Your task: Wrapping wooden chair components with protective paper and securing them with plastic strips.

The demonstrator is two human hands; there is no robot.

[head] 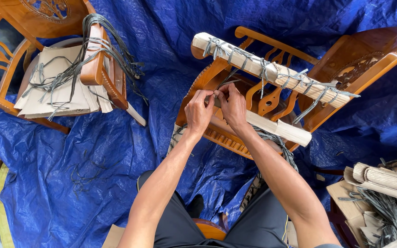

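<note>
While you lean over the wooden chair [235, 133] lying tipped on the blue tarp [116, 151], your left hand [198, 111] and right hand [232, 106] meet just above its near armrest, thumbs and fingertips almost touching each other. Your fingers [209, 97] are pinched together on a thin grey strap [217, 94], which sits right at the chair's cardboard-wrapped near rail [276, 129]; how the strap runs beneath your hands is hidden. Beyond your hands, on the chair's far side, a second cardboard-wrapped rail [263, 69] is bound with several knotted grey ties whose loose ends stick out. Well to the left of the chair stands another wooden chair [47, 27], with folded cardboard sheets [56, 87] on its seat and a bundle of grey straps [97, 50] draped over its arm. To the right of the chair, near your right elbow, lie rolled corrugated cardboard [387, 179] and more loose grey straps [387, 211].
</note>
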